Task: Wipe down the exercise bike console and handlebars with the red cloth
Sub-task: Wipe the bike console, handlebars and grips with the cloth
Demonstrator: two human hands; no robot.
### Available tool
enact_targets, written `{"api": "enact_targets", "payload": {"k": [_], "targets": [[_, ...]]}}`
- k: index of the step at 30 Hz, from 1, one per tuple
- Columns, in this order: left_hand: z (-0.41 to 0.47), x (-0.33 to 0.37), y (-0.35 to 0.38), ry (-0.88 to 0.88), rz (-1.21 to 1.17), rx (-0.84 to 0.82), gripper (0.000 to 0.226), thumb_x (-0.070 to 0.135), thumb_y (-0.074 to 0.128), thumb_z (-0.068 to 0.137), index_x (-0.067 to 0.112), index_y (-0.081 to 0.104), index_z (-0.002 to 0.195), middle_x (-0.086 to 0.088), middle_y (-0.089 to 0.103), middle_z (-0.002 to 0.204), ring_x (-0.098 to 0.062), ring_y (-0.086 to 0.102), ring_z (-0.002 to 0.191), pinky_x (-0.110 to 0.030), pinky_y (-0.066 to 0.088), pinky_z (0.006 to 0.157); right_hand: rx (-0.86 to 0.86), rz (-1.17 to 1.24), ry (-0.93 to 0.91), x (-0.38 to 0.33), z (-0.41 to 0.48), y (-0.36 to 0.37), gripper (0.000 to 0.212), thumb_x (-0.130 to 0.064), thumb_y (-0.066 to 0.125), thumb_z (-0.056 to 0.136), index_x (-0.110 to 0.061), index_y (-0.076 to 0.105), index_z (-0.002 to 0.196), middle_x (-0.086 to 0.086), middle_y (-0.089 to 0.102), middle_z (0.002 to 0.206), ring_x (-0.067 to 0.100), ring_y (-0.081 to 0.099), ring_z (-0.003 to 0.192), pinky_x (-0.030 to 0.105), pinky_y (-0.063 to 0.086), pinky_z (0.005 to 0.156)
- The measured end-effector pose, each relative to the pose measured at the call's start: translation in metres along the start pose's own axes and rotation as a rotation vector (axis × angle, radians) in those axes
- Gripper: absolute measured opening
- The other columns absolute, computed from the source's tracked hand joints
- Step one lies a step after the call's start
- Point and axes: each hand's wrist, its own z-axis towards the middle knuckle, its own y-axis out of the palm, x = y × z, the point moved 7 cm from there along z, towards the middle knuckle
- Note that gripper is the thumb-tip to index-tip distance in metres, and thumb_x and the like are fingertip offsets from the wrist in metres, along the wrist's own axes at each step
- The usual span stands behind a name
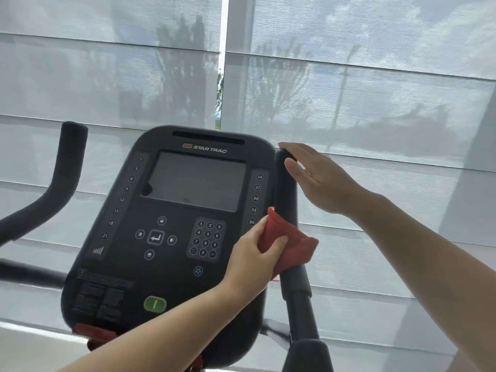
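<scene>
Left hand (252, 253), fingers pinching red cloth (288, 245) wrapped against right handlebar (288, 194) beside console (171, 224); right hand (322, 181), fingers together, flat at handlebar's top, contact unclear.

Daylight pours straight at me through the sheer window blinds (349, 103), bright and milky, so the whole scene is backlit. A thin gap between the blinds (223, 63) burns pure white, blown out. Against that glow the console (171, 264) reads dark and flat, its screen (197, 181) a dull grey with a soft sheen. The left handlebar (64, 167) goes almost to silhouette. My forearms catch even, soft light with no hard shadows. Trees outside show only as hazy smudges through the fabric. The blind lines bow toward the frame edges, wide-angle bending, and the small print low on the console smears into blur.
</scene>
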Motion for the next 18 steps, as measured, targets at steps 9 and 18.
{"api": "enact_targets", "payload": {"k": [9, 18], "targets": [[0.0, -0.006, 0.003, -0.072, -0.121, -0.1, 0.016, 0.02, 0.059, 0.092, 0.028, 0.068, 0.103, 0.006, 0.073, 0.092, -0.011, 0.068, 0.089, -0.035, 0.054, 0.082, 0.062, 0.011, 0.022, 0.002, -0.002, 0.0, 0.045, -0.035, 0.032, 0.1, -0.016, 0.036, 0.141, -0.004, 0.042, 0.143, 0.007, 0.037, 0.128, -0.007, 0.016, 0.088], [0.002, 0.007, 0.002, 0.072, -0.074, -0.125, 0.026, 0.01, 0.059, 0.091, 0.034, 0.063, 0.099, 0.009, 0.072, 0.094, -0.003, 0.066, 0.09, -0.015, 0.048, 0.082, 0.076, 0.065, 0.051, 0.006, -0.002, -0.001, 0.046, -0.037, 0.033, 0.099, -0.02, 0.036, 0.141, -0.007, 0.042, 0.144, 0.004, 0.036, 0.129, -0.007, 0.018, 0.088]]}}
